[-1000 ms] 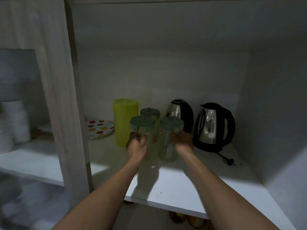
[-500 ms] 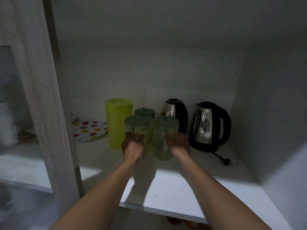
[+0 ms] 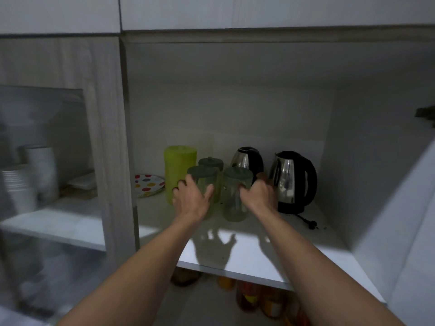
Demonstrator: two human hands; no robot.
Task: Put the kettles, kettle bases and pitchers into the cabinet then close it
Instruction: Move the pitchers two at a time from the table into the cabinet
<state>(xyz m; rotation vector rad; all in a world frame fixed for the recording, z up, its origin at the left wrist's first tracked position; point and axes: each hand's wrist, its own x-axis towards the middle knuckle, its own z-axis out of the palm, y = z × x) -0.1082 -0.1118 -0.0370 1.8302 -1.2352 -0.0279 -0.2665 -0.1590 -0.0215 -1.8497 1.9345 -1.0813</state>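
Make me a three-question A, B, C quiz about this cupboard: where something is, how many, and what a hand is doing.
1. The spotted plate lies where from the green tub? A right; B left; C on top.
2. How many kettles stand on the shelf? A one; B four; C two.
3. The left hand's fingers are: A spread; B in a fist; C round the plate.
Answers: B, it lies to the tub's left; C, two shiny kettles at the right; A, they fan out before a pitcher.

Blurred white crockery at far left.
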